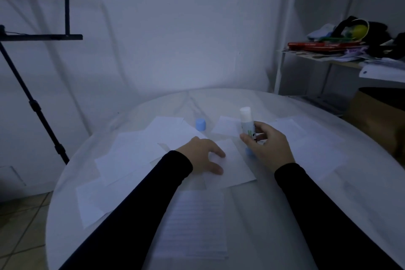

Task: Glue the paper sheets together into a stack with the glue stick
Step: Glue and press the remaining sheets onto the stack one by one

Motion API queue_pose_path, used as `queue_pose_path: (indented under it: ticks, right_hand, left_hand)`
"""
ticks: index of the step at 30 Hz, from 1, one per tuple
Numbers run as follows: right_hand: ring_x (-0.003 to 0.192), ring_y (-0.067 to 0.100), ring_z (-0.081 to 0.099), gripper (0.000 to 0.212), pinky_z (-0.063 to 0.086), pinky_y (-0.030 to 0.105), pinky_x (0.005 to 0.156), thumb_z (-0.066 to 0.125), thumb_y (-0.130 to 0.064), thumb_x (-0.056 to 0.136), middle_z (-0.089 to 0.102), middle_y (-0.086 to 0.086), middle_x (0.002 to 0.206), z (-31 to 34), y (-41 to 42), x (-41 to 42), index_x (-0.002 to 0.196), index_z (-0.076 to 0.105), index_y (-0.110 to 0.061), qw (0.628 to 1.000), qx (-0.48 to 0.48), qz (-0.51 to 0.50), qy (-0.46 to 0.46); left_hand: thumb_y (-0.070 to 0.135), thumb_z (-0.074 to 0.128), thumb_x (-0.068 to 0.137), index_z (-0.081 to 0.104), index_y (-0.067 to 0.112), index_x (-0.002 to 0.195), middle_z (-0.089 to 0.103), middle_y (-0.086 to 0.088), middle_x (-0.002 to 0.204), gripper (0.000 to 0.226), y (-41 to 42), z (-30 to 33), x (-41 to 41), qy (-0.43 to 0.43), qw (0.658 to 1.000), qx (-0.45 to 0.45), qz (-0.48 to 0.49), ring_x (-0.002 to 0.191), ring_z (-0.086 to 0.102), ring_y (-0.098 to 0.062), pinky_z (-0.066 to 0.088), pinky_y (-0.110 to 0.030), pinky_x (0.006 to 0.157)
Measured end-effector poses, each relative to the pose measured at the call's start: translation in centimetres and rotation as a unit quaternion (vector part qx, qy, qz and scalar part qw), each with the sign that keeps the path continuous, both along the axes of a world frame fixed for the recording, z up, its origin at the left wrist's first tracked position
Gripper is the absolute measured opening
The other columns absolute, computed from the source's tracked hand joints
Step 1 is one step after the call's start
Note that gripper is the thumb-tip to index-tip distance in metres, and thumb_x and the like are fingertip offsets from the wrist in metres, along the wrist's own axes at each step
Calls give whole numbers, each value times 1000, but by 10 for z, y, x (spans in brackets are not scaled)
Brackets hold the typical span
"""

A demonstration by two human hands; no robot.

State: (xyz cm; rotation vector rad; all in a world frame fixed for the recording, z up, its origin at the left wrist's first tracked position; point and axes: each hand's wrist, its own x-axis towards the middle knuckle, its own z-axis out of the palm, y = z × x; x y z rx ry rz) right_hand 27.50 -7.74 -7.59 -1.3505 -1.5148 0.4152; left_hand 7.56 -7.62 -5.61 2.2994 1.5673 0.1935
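Observation:
My right hand (268, 148) grips an uncapped glue stick (246, 121) upright, its white glue tip pointing up and its blue base below my fingers. The stick's blue cap (200, 124) stands on the table behind my left hand. My left hand (202, 155) rests with spread fingers on a white paper sheet (234, 164) in the middle of the table. More white sheets (129, 155) lie overlapping to the left, one small sheet (225, 126) sits behind the glue stick, and others (306, 144) lie to the right. A lined sheet (195, 223) lies nearest me.
The round table (361, 215) has a white cover. A black tripod stand (32, 103) rises at the left by the wall. A cluttered shelf (341, 50) and a cardboard box (377, 120) stand at the right.

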Motion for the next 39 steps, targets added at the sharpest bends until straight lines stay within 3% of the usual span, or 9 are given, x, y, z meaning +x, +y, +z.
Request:
queue_pose_path:
  ticks: [4, 7, 11, 15, 19, 23, 28, 32, 39]
  right_hand:
    - [74, -5, 56, 40, 41, 0, 62, 74, -27, 79, 64, -5, 95, 1, -2, -2, 116, 63, -15, 1000, 5, 13, -6]
    - [76, -2, 60, 35, 45, 5, 67, 75, -26, 79, 68, -6, 95, 4, -2, -5, 111, 65, -17, 998, -2, 45, 42]
    - [90, 13, 69, 20, 53, 34, 88, 74, -23, 80, 73, -4, 93, 9, -3, -15, 98, 68, -18, 975, -39, 133, 173]
    - [94, 17, 69, 19, 51, 31, 90, 71, -22, 82, 74, 0, 93, 12, -6, -24, 99, 70, -12, 950, -68, 182, 245]
    - [104, 13, 61, 28, 45, 28, 92, 68, -45, 80, 70, -7, 104, 6, 1, -13, 98, 71, -23, 985, -92, 141, 41]
    - [116, 13, 49, 44, 38, 32, 102, 73, -56, 69, 61, -8, 117, 0, 8, 18, 106, 68, -32, 972, -112, 67, -197]
    - [129, 14, 35, 50, 27, 34, 106, 67, -65, 70, 50, -15, 130, 1, 1, 18, 114, 62, -42, 935, -161, 84, -306]
    - [132, 12, 30, 49, 22, 36, 106, 64, -66, 72, 44, -15, 137, 2, -1, 13, 117, 60, -46, 930, -163, 69, -322]
    - [136, 11, 27, 48, 16, 45, 112, 60, -64, 77, 37, -13, 144, -1, -1, 8, 122, 56, -46, 929, -182, 105, -303]
  left_hand:
    - [41, 76, 74, 61, 39, 120, 51, 8, 136, 48, 3, 0, 9, -13, 1000, -12, -26, 127, 42, -14, 32, -29, 108]
    - [48, 70, 79, 52, 36, 132, 50, 9, 136, 57, 1, 5, 8, -54, 998, 14, 6, 119, 47, -13, 33, -20, 94]
    - [50, 67, 81, 56, 32, 128, 61, 20, 117, 52, -8, 11, 9, -260, 964, 50, 31, 86, 50, -8, 40, -20, 81]
    - [39, 71, 82, 65, 24, 117, 73, 11, 85, 39, -14, 11, 14, -382, 922, 22, 61, 82, 63, -10, 47, -25, 82]
    - [33, 69, 85, 71, 19, 108, 67, 11, 75, 28, -14, 12, 9, -383, 920, 26, 77, 67, 58, -2, 41, -11, 67]
    - [31, 71, 82, 72, 23, 98, 64, 13, 72, 18, -9, 15, -6, -416, 894, 74, 148, 55, 51, 2, 39, -12, 54]
    - [30, 76, 78, 74, 17, 92, 67, -8, 76, 20, -5, 17, -14, -503, 844, 67, 172, 59, 52, -14, 45, -27, 55]
    - [18, 73, 82, 69, 6, 101, 69, -7, 83, 23, 3, 24, -4, -567, 804, 74, 162, 62, 60, -12, 52, -22, 58]
    - [27, 69, 85, 55, 17, 108, 70, -7, 83, 29, 27, 32, 23, -493, 842, 132, 173, 65, 64, -16, 54, -27, 64]
